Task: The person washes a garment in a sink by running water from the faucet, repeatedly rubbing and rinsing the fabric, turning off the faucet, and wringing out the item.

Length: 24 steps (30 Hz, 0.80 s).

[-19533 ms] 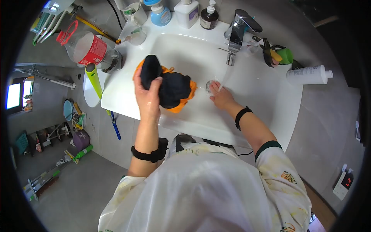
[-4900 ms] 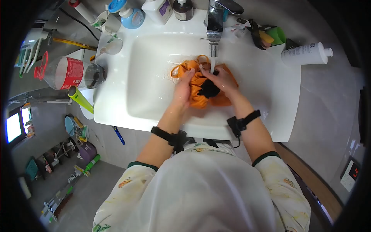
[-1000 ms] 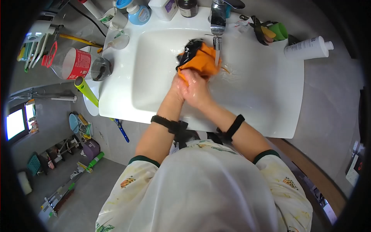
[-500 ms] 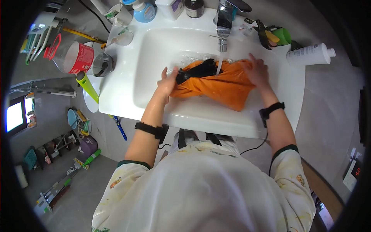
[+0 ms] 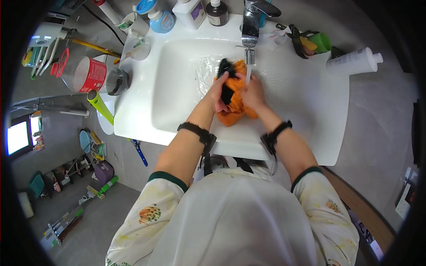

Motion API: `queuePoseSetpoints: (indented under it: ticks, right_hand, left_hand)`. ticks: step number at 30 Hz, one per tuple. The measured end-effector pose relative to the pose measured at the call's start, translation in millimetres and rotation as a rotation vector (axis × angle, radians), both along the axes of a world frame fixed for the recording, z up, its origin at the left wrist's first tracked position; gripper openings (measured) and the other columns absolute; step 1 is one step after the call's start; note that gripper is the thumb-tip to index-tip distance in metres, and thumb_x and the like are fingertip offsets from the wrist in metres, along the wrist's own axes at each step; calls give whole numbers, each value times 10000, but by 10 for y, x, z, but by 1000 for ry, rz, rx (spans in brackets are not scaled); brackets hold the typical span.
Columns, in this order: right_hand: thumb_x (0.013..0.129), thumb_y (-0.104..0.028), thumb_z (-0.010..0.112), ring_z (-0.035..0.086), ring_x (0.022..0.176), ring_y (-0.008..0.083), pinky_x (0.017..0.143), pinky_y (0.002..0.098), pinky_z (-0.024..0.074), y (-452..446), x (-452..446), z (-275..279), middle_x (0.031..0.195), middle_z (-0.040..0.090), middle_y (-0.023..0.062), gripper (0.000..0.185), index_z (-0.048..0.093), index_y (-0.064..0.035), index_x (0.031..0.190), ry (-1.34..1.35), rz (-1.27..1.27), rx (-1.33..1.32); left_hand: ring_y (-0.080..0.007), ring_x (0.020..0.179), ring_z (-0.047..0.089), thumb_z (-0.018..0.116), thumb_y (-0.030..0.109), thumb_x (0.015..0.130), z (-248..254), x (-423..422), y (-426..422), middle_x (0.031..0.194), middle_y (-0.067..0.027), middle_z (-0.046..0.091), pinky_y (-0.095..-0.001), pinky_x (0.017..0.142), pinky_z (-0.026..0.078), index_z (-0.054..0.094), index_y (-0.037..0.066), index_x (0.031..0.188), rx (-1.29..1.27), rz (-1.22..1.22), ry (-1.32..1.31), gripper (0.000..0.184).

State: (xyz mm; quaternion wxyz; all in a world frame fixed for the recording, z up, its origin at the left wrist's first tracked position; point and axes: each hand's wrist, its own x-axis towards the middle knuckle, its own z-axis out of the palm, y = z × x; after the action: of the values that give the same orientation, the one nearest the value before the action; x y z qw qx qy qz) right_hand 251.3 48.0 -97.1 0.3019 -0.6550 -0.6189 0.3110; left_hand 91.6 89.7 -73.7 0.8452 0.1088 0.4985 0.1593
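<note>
The left hand [image 5: 216, 95] and right hand [image 5: 254, 94] now clutch the previously spread cloth [image 5: 235, 105] bunched beneath the running faucet [image 5: 250, 56], seemingly rinsing different folds.

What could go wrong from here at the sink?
1. Water from the running faucet could splash the black wristbands.
2. The wet orange-and-black cloth, bunched between the left hand and right hand, might slip.
3. No drain is visible; if the cloth covers it, water may pool.

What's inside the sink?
Inside the sink are running water and an orange-and-black cloth, with the left hand and right hand on it. What's under the cloth is covered.
</note>
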Motion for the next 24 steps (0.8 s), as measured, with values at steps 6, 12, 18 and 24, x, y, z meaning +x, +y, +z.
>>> queuePoseSetpoints:
  ticks: [6,12,18,24]
  right_hand:
    - [712,-91,629,463,1086,392,963,482,403,-805,-545,885,1206,510,143,469,634,-172,1175,-147,153,448]
    - [792,-302,636,570,887,311,706,419,492,-498,-546,893,1023,598,100,356,635,-112,1092,-229,30,422]
    - [890,-463,508,620,855,412,764,444,496,-49,-95,515,945,648,233,444,672,-53,938,266,-144,-292]
    - [832,-671,471,551,1134,368,978,475,414,42,759,374,1205,602,178,636,638,-150,1156,-673,7,-661]
  left_hand:
    - [-315,1088,570,426,487,952,72,21,-245,1217,-162,570,-448,972,455,509,55,1261,-119,368,-572,537]
    - [-264,1005,596,399,221,983,-10,57,-588,1141,-137,582,-392,820,525,518,62,1219,56,402,-433,308]
    - [-194,974,604,491,200,926,506,199,-694,1152,-106,575,-356,748,502,447,92,1305,337,188,247,397]
    - [-315,1257,418,543,493,878,746,-298,-574,1364,-147,438,-533,938,398,259,185,1464,454,-163,456,720]
